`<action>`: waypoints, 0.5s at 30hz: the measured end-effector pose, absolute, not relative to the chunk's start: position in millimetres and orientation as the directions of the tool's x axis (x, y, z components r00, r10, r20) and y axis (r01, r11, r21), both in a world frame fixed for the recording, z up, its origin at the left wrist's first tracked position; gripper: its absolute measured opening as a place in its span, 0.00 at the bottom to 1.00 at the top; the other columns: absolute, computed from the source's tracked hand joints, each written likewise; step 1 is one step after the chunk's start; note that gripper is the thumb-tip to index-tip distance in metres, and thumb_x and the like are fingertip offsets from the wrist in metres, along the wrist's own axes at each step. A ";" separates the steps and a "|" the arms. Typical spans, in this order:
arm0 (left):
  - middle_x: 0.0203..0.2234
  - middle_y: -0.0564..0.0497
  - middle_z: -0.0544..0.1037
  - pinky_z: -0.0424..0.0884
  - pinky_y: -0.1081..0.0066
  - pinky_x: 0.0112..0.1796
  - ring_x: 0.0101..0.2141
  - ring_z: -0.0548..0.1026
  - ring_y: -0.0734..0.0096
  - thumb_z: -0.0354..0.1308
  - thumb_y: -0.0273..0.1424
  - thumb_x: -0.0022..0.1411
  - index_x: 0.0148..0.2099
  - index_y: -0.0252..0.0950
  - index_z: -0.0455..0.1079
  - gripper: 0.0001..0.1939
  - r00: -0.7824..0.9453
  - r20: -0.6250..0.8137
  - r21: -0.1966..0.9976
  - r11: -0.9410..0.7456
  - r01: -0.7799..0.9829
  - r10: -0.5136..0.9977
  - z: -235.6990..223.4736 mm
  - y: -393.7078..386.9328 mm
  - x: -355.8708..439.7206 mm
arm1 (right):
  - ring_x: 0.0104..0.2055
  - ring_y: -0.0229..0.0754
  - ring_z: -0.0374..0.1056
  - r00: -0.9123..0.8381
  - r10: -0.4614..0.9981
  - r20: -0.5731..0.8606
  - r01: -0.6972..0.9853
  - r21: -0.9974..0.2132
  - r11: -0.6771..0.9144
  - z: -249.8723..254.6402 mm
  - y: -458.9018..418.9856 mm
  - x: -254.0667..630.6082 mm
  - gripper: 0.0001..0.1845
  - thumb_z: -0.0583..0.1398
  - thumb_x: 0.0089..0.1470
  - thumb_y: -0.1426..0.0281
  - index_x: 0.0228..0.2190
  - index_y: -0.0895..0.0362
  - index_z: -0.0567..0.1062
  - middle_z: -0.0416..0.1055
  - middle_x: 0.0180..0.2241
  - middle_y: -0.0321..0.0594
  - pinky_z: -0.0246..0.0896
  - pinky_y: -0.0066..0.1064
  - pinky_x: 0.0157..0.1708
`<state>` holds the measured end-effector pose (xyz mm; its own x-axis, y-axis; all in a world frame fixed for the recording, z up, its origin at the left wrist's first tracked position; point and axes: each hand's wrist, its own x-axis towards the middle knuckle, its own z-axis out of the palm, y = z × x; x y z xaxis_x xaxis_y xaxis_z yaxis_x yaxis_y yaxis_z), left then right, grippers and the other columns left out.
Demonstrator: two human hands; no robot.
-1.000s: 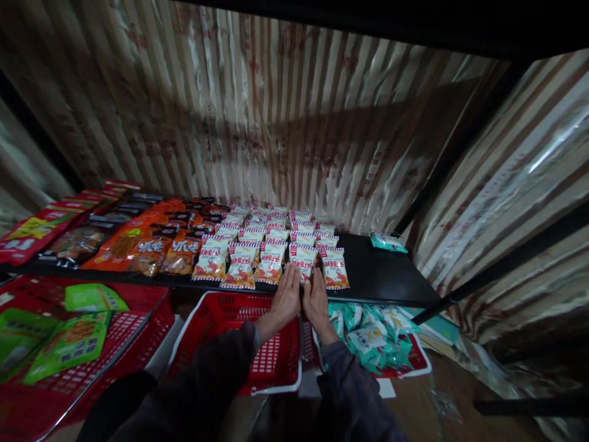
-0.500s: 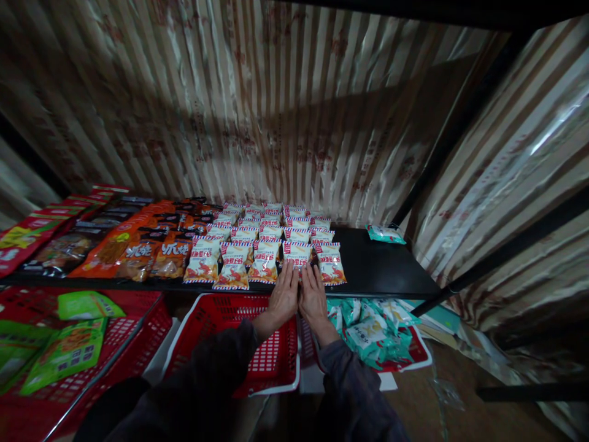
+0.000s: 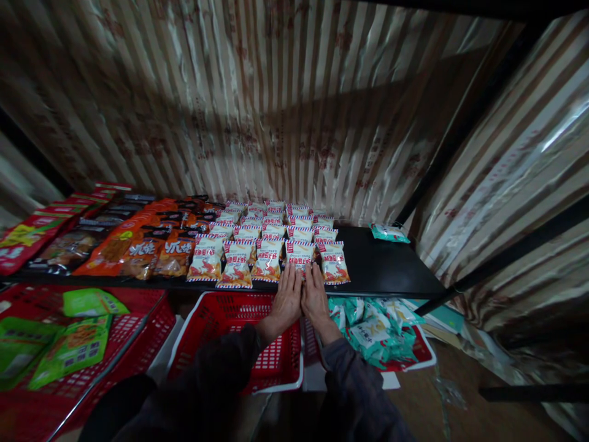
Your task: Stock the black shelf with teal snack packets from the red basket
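Both hands lie side by side on the lower half of a small white-and-orange snack bag (image 3: 300,252) in the front row on the shelf. My left hand (image 3: 286,301) has its fingers stretched out, touching the bag from the left. On its right part rests my right hand (image 3: 316,302), fingers also straight and flat. Matching snack bags (image 3: 236,263) stand in several rows to the left and behind, printed with red lettering. One more bag of this kind (image 3: 334,264) is just right of my right hand. The hands cover the bag's lower edge.
The black shelf (image 3: 386,264) carries orange snack packs (image 3: 142,250) and red packs (image 3: 37,233) leftward, and a teal pack (image 3: 389,232) at right. Below are a red basket (image 3: 221,307), a basket of teal packs (image 3: 375,331) and one with green packs (image 3: 73,350). Slanting black posts (image 3: 497,270) stand right.
My hands have come from upright edges beside the bag to lying flatter on its lower front. The view has shifted slightly; the other bags look unmoved.
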<state>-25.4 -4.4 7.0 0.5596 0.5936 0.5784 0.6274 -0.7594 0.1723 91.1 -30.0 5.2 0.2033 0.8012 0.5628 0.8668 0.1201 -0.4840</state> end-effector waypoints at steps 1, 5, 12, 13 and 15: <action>0.68 0.29 0.42 0.53 0.44 0.61 0.67 0.32 0.50 0.44 0.20 0.63 0.70 0.24 0.39 0.35 0.562 0.571 0.177 -0.759 0.627 0.598 6.8 -5.9 -25.4 | 0.70 0.49 0.42 0.218 0.808 0.547 0.853 -0.509 0.114 6.2 -30.0 90.8 0.30 0.46 0.61 0.74 0.65 0.59 0.54 0.50 0.67 0.50 0.50 0.51 0.63; 0.67 0.27 0.44 0.53 0.44 0.61 0.67 0.33 0.49 0.44 0.21 0.63 0.69 0.24 0.41 0.33 0.556 0.542 0.212 -0.743 0.635 0.630 3.5 -6.9 -23.5 | 0.68 0.49 0.46 0.276 0.819 0.502 0.807 -0.585 0.086 10.6 -27.9 90.4 0.29 0.45 0.64 0.68 0.64 0.60 0.54 0.54 0.65 0.51 0.51 0.50 0.63; 0.67 0.28 0.43 0.52 0.43 0.61 0.67 0.34 0.48 0.46 0.21 0.62 0.69 0.23 0.39 0.36 0.550 0.539 0.269 -0.750 0.605 0.638 0.1 -1.4 -19.5 | 0.67 0.45 0.51 0.236 0.791 0.564 0.805 -0.570 0.166 18.8 -19.5 91.4 0.29 0.43 0.64 0.69 0.64 0.62 0.55 0.58 0.63 0.51 0.50 0.46 0.64; 0.67 0.28 0.43 0.52 0.43 0.61 0.67 0.34 0.48 0.47 0.21 0.61 0.70 0.24 0.39 0.37 0.549 0.542 0.276 -0.752 0.599 0.636 -0.1 -0.4 -18.8 | 0.67 0.46 0.50 0.238 0.788 0.568 0.807 -0.567 0.166 19.8 -18.3 92.0 0.29 0.43 0.64 0.69 0.64 0.62 0.55 0.57 0.64 0.51 0.51 0.46 0.64; 0.67 0.29 0.43 0.53 0.42 0.61 0.67 0.34 0.49 0.47 0.20 0.60 0.70 0.25 0.39 0.37 0.546 0.541 0.286 -0.750 0.596 0.640 -0.9 1.7 -17.3 | 0.67 0.47 0.50 0.231 0.785 0.575 0.815 -0.555 0.166 20.7 -16.2 93.7 0.29 0.44 0.63 0.70 0.64 0.62 0.55 0.56 0.64 0.51 0.52 0.47 0.63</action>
